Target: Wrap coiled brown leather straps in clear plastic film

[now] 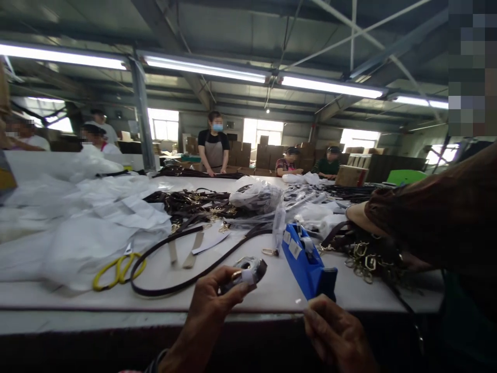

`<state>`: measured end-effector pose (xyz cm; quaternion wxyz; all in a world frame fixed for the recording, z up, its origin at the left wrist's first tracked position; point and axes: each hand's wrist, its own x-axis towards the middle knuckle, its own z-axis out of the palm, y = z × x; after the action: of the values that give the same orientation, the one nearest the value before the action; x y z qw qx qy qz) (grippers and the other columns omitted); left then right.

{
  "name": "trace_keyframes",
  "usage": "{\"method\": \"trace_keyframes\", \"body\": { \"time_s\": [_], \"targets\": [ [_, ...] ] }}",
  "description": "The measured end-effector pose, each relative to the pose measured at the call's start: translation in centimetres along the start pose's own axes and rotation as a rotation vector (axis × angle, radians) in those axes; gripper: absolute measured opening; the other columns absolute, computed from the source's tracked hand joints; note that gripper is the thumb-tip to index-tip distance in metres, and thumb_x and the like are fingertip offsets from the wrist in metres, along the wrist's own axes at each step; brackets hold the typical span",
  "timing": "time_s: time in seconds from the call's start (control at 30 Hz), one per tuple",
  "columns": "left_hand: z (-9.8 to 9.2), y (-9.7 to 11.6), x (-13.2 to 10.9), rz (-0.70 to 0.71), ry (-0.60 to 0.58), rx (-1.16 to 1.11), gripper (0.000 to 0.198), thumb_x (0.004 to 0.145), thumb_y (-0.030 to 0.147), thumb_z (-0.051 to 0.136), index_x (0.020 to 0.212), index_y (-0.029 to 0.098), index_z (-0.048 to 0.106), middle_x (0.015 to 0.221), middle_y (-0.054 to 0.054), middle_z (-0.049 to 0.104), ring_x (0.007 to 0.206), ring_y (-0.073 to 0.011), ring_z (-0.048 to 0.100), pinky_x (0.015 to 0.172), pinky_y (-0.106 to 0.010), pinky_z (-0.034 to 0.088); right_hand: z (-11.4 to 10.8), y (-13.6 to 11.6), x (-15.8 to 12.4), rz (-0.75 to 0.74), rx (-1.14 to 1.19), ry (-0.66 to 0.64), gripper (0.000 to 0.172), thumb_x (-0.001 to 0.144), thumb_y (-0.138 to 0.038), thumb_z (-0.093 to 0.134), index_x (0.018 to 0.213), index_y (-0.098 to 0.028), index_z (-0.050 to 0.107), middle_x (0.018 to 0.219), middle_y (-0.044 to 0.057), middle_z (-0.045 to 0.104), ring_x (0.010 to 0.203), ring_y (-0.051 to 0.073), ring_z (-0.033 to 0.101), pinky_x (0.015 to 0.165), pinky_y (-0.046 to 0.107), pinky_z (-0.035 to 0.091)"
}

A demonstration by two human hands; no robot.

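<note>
My left hand (212,300) grips the end of a dark brown strap (186,280) with a metal clasp wrapped in clear plastic (248,269), held just above the white table's front edge (116,311). The strap loops away to the left over the table. My right hand (334,331) is low at the front edge, fingers pinched on a small clear piece of tape (301,301), right beside the blue tape dispenser (306,261).
Yellow-handled scissors (116,269) lie on white bags (77,228) at left. Piles of dark straps with gold clasps (194,202) and plastic bags (256,194) fill the middle. A co-worker's sleeve (438,212) reaches in from the right. Other people stand and sit at the far side.
</note>
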<state>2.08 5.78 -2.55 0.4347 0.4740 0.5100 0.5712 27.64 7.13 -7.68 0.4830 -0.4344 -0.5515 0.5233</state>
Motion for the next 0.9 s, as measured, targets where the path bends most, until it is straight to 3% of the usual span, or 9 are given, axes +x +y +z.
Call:
{"method": "trace_keyframes", "body": {
  "time_s": [0.13, 0.27, 0.43, 0.7, 0.8, 0.9],
  "targets": [
    [0.4, -0.7, -0.5, -0.001, 0.013, -0.027, 0.036, 0.069, 0.047, 0.088, 0.086, 0.017, 0.079, 0.072, 0.0, 0.064, 0.07, -0.0153, 0.05, 0.068, -0.027, 0.036, 7.0, -2.1, 1.1, -0.004, 0.224, -0.14, 0.049, 0.081, -0.06, 0.08, 0.073, -0.018, 0.057, 0.057, -0.005, 0.049, 0.043, 0.004, 0.034, 0.043, 0.02, 0.019],
    [-0.6, -1.0, -0.9, 0.105, 0.099, 0.082, 0.03, 0.074, 0.045, 0.085, 0.088, 0.018, 0.081, 0.088, -0.004, 0.07, 0.082, -0.021, 0.062, 0.075, -0.03, 0.044, 11.1, -2.4, 2.6, -0.021, 0.257, -0.172, 0.052, 0.078, -0.064, 0.08, 0.071, -0.018, 0.057, 0.056, -0.005, 0.05, 0.039, 0.003, 0.032, 0.039, 0.02, 0.018],
    [-1.7, -1.5, -1.3, 0.245, 0.197, 0.231, 0.017, 0.082, 0.036, 0.078, 0.09, 0.021, 0.08, 0.094, -0.005, 0.066, 0.091, -0.023, 0.066, 0.081, -0.031, 0.05, 12.7, -2.1, 2.8, 0.026, 0.224, -0.149, 0.052, 0.077, -0.062, 0.082, 0.069, -0.017, 0.058, 0.055, -0.006, 0.051, 0.04, 0.003, 0.033, 0.04, 0.019, 0.02],
    [-3.0, -1.3, -2.2, 0.404, 0.186, 0.339, 0.013, 0.089, 0.032, 0.071, 0.097, 0.025, 0.078, 0.1, -0.006, 0.062, 0.098, -0.0238, 0.063, 0.089, -0.032, 0.052, 14.4, -1.1, 3.0, 0.065, 0.272, -0.131, 0.056, 0.078, -0.062, 0.082, 0.066, -0.017, 0.051, 0.054, -0.007, 0.049, 0.04, 0.002, 0.028, 0.04, 0.018, 0.017],
    [-3.2, -1.0, -2.3, 0.322, 0.138, 0.287, 0.015, 0.089, 0.037, 0.072, 0.094, 0.024, 0.077, 0.098, -0.005, 0.063, 0.096, -0.0228, 0.062, 0.086, -0.031, 0.051, 14.6, -0.5, 3.2, 0.008, 0.277, -0.133, 0.057, 0.078, -0.065, 0.08, 0.067, -0.019, 0.05, 0.05, -0.008, 0.042, 0.041, 0.003, 0.028, 0.041, 0.019, 0.019],
    [-3.1, -0.6, -2.4, 0.134, 0.087, 0.099, 0.026, 0.087, 0.048, 0.074, 0.088, 0.021, 0.073, 0.086, -0.002, 0.064, 0.08, -0.0184, 0.059, 0.073, -0.027, 0.05, 15.1, 0.0, 3.3, -0.043, 0.3, -0.146, 0.055, 0.079, -0.07, 0.077, 0.082, -0.017, 0.062, 0.052, -0.009, 0.038, 0.044, 0.004, 0.024, 0.041, 0.019, 0.018]
  ]
}}
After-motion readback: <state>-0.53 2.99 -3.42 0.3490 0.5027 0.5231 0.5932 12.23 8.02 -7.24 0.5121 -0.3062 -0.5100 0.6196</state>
